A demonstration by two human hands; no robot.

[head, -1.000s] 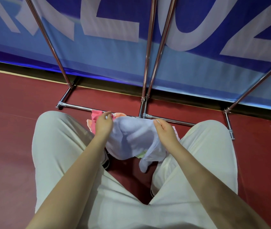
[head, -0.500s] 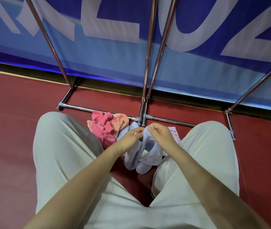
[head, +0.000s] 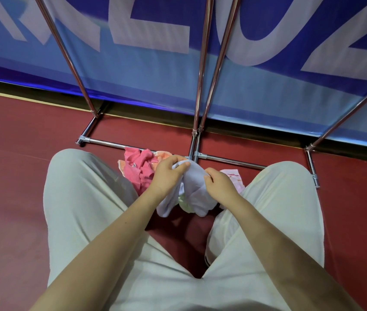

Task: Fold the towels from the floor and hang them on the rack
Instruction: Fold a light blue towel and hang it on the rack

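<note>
I squat over a small pile of towels on the red floor. My left hand point(head: 169, 173) and my right hand point(head: 220, 184) both pinch the top edge of a pale lavender towel point(head: 197, 189), which hangs bunched between my knees. A crumpled pink towel point(head: 138, 168) lies to the left of my hands, with an orange towel point(head: 163, 154) behind it. A light pink towel point(head: 234, 176) peeks out on the right, and a green one point(head: 185, 204) shows under the lavender cloth. The chrome rack point(head: 202, 70) stands just beyond the pile.
The rack's base bars point(head: 229, 159) run across the floor right behind the towels, with slanted poles rising at left, centre and right. A blue banner point(head: 155, 63) with large pale letters closes off the back. My knees in light trousers flank the pile.
The lavender towel was spread wide between my hands; my hands have since come together at its top, so it now hangs bunched, and the pink towel is uncovered.
</note>
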